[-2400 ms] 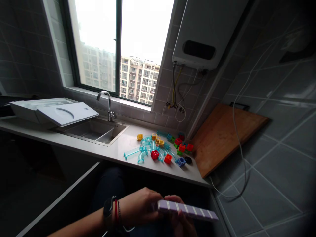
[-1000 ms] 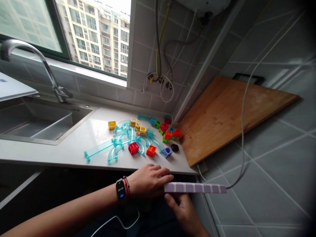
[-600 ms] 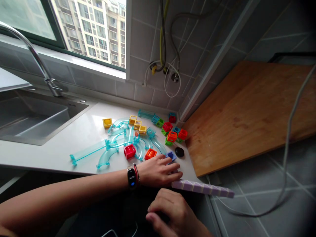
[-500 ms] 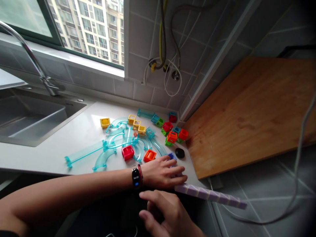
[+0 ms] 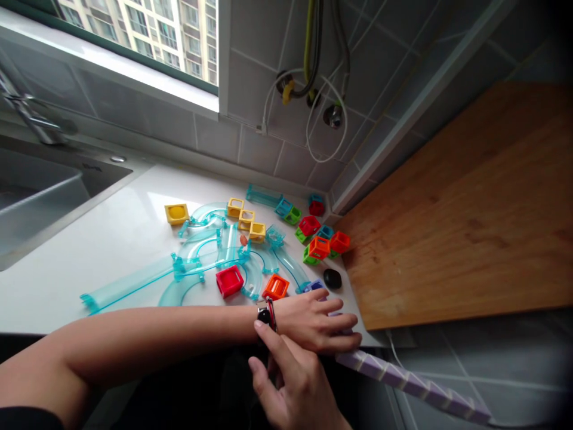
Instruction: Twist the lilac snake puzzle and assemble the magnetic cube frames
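Observation:
My left hand lies palm down at the counter's front edge with its fingers spread over purple blocks, which it partly hides. A long purple block strip runs from beneath that hand to the lower right, past the edge. My right hand holds nothing. Its index finger stretches to the dark smart watch on my left wrist and covers part of it, and the thumb stands apart. Close by lie an orange cube, a red cube and a black oval object.
Clear teal track pieces spread over the white counter. Yellow cubes and several red, orange and green cubes stand behind. A wooden board leans at right; a sink is at left.
My right index finger has come up to the watch, whose lit face now looks dark and partly covered. The view has shifted and come closer; my left hand stays over the purple blocks.

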Tool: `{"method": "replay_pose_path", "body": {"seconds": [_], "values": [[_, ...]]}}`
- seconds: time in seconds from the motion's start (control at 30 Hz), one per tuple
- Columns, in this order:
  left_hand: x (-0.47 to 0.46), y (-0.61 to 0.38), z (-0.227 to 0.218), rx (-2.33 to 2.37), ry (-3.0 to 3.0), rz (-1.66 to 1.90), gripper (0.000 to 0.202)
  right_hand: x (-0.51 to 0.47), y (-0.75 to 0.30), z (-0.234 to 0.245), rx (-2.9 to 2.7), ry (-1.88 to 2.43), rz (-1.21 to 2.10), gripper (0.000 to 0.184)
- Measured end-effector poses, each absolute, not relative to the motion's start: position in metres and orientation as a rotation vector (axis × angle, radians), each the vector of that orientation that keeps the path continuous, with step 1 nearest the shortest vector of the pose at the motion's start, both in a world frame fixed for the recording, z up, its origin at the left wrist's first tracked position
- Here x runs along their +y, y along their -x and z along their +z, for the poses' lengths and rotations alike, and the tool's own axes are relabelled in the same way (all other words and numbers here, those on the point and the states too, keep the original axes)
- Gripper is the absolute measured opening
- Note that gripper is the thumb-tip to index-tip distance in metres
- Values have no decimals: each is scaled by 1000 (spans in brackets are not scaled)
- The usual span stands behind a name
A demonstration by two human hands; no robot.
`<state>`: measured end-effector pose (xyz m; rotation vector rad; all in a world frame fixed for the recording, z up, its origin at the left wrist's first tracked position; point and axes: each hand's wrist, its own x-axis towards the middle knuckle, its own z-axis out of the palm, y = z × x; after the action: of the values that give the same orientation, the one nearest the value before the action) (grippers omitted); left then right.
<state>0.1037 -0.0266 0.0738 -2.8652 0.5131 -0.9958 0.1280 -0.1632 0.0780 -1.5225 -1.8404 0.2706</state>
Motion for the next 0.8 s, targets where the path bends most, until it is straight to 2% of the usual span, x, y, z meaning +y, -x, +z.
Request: {"method": "replay_pose_path", "body": {"seconds": [0.23,0.43,0.53,0.67,0.73,0.8], "values": [[-12,-92,72,500,2876,-1089,28,-167,-122,78,-1689,1557,221,39],[-1,-85,75,472,2864,-1164,32,-188,-141,74,-1718,1675,313,16],[3,-86,77,443,2844,-1176,28,-205,-163,70,-1510,1870,362,16],[6,-87,78,397,2879,-1122,22,-217,-178,77,-1256,1990,378,32],[7,-87,78,385,2915,-1055,20,-211,-172,86,-1281,1949,288,29],[7,-87,77,392,2942,-987,18,-197,-156,96,-1432,1839,227,16]]}}
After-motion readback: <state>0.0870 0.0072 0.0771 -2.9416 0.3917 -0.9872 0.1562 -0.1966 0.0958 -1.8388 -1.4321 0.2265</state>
